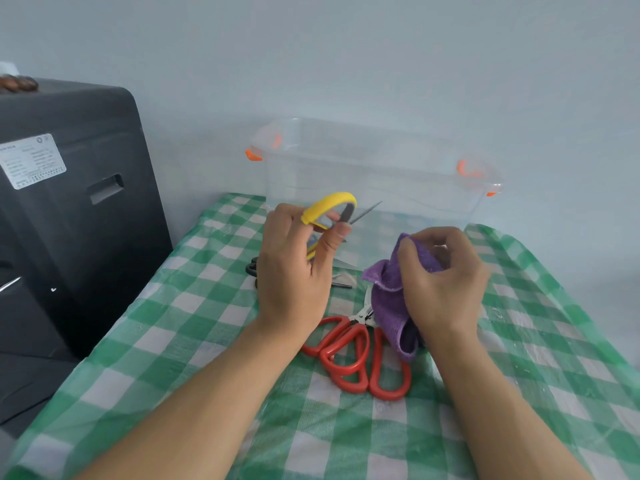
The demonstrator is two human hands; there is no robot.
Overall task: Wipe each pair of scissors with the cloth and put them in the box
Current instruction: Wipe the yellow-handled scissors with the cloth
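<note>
Scissors with yellow handles up in the left hand, cloth in the right

Scissors with yellow handles (pixel 330 207) are lifted off the bench, held in the left hand (pixel 294 268). Its fingers (pixel 332 237) curl around the handle loops, and the thin blade tip pokes up and to the right, right in front of the clear box (pixel 374 174). That box sits at the back of the bench with orange latches on its ends, no lid on it. Can't really tell if anything's inside, it's see-through and a bit blurry.

Right hand (pixel 443 282) is clutching the purple cloth (pixel 391 303), fingers bunched around the top of it while the rest hangs down toward the bench. Cloth and yellow scissors aren't touching, there's a gap between them.

Down on the green checked tablecloth (pixel 194 341) there are two pairs of red-handled scissors (pixel 356 355) lying overlapped, just below and between the hands, blades partly hidden by the cloth. A black-handled pair (pixel 252 268) peeks out from behind the left hand, mostly covered.

Off to the left is a big dark grey case (pixel 69 209) with a white label on it.
</note>
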